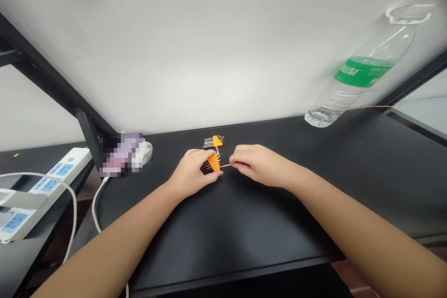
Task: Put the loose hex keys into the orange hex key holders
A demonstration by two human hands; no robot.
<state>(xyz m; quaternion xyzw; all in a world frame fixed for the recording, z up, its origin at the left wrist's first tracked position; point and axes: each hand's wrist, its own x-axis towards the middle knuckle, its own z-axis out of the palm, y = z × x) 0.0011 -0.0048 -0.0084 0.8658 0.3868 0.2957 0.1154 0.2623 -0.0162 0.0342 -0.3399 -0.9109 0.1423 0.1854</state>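
Observation:
An orange hex key holder [213,162] with several metal keys in it is gripped by my left hand [192,171], thumb below and fingers above. My right hand [253,164] pinches the end of a thin hex key [226,165], whose other end meets the holder's right edge. Most of the short end is hidden by my right fingers. Just behind my left hand, a second orange holder [218,140] with several silver keys lies on the black tabletop [223,233], touched by neither hand.
A large clear bottle [363,72] with a green label stands at the back right by the white wall. To the left are a white power strip [52,186], a white cable [95,207] and a blurred item beside a white bundle [143,153]. Black frame bars [63,79] slope at the left.

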